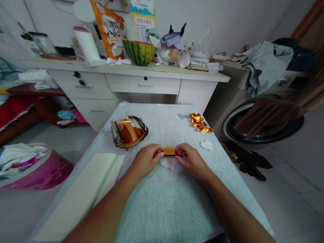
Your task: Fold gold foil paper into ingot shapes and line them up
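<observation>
Between both hands is a small piece of gold foil paper, partly folded, low over the cloth-covered table. My left hand pinches its left end, and my right hand grips the right end; the fingertips hide both ends. Ahead and to the left lies a bundle of gold foil sheets, loosely curled, with dark, layered edges. Several folded gold foil pieces lie in a short column near the table's far right edge.
A folded cream sheet lies along the table's left side. Beyond stands a white cabinet bearing a watermelon half and an orange bag. A pink bin is at left, a washing machine at right.
</observation>
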`<state>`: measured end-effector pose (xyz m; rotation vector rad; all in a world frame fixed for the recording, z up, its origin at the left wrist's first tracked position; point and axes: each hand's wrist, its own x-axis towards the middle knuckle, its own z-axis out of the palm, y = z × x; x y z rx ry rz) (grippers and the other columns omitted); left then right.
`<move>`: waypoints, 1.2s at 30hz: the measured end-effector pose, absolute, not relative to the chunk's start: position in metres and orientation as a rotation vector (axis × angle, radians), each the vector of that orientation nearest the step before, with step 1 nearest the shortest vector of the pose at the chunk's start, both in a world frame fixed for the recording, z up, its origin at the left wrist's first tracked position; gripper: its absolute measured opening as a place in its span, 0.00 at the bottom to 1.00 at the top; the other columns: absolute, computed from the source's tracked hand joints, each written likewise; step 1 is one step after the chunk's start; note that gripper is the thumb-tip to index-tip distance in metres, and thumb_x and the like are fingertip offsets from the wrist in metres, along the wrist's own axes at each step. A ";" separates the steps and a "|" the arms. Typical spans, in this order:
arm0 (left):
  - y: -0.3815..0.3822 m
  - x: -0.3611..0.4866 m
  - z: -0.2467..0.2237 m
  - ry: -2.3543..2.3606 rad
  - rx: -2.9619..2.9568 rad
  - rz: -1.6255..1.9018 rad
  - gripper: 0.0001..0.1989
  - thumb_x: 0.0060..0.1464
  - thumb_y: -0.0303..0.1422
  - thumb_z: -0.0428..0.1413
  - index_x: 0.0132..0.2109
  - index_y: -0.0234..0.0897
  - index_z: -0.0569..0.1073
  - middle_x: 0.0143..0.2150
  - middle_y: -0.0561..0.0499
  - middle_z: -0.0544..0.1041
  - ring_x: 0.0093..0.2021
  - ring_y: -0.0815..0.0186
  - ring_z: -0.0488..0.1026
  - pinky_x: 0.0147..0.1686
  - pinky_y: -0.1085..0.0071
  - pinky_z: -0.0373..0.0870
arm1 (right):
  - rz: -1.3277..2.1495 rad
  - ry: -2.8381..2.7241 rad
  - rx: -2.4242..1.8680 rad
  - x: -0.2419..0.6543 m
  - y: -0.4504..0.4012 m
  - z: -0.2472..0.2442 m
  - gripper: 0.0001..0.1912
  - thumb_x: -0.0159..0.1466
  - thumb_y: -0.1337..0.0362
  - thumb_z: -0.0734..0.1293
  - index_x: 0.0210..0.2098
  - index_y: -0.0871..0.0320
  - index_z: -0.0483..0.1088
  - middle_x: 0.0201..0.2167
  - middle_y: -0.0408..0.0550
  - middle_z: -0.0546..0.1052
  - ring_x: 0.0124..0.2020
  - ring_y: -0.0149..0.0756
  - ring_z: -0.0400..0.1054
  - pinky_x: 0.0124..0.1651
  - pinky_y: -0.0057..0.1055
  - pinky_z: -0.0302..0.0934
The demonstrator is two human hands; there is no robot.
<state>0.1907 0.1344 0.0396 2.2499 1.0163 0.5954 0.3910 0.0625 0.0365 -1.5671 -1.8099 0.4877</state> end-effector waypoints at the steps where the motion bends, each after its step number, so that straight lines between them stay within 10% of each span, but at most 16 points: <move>1: 0.134 0.191 0.040 1.023 2.254 0.598 0.08 0.57 0.32 0.51 0.41 0.39 0.74 0.36 0.51 0.75 0.37 0.65 0.71 0.37 0.71 0.64 | 0.496 -1.805 -1.559 0.391 0.062 0.036 0.12 0.57 0.70 0.66 0.41 0.58 0.67 0.34 0.44 0.71 0.34 0.32 0.64 0.38 0.28 0.58; 21: 0.136 0.192 0.040 0.891 1.911 0.725 0.08 0.56 0.36 0.52 0.35 0.36 0.71 0.32 0.53 0.71 0.33 0.67 0.68 0.33 0.72 0.63 | 0.693 -1.627 -1.527 0.394 0.063 0.037 0.06 0.64 0.64 0.61 0.31 0.57 0.65 0.23 0.40 0.67 0.25 0.29 0.60 0.30 0.26 0.52; 36: 0.135 0.195 0.040 0.886 1.486 0.734 0.07 0.54 0.32 0.53 0.40 0.35 0.70 0.23 0.57 0.69 0.23 0.73 0.66 0.24 0.76 0.61 | 1.313 -1.315 -1.052 0.397 0.061 0.045 0.15 0.58 0.61 0.70 0.43 0.57 0.66 0.38 0.45 0.71 0.38 0.31 0.66 0.40 0.28 0.58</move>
